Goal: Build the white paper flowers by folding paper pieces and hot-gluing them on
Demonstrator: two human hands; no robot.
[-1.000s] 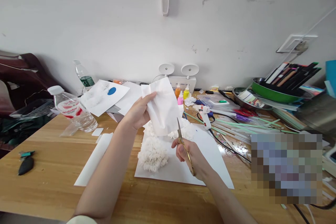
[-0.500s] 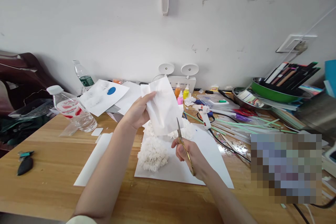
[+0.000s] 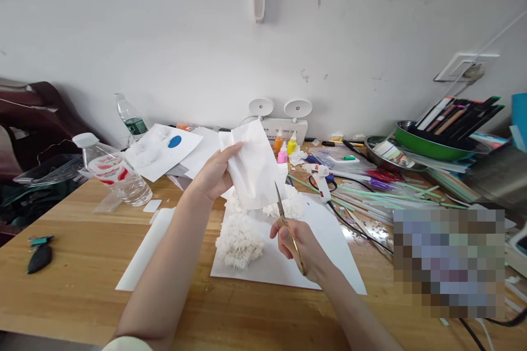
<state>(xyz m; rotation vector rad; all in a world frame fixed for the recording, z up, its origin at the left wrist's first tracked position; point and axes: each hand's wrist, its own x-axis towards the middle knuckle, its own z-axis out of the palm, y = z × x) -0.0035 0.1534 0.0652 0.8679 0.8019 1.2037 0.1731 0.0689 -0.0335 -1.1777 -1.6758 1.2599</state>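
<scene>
My left hand (image 3: 216, 173) pinches a folded sheet of thin white paper (image 3: 254, 167) and holds it up over the table. In my right hand (image 3: 298, 241) is a pair of gold-handled scissors (image 3: 281, 209), blades pointing up beside the paper's lower right edge. Whether the blades touch the paper I cannot tell. Below lies a large white sheet (image 3: 329, 252). On it sit fluffy white paper clumps (image 3: 239, 241), one at the front left and others partly hidden behind the held paper.
Two water bottles (image 3: 119, 178) stand at the left. Behind are small paint bottles (image 3: 282, 152) and an emergency light (image 3: 284, 126). A white glue gun (image 3: 321, 182), its black cord and many thin strips lie to the right. A green pan (image 3: 436, 140) holds markers.
The paper in my left hand has shifted slightly left and up. My right hand and the scissors have hardly moved.
</scene>
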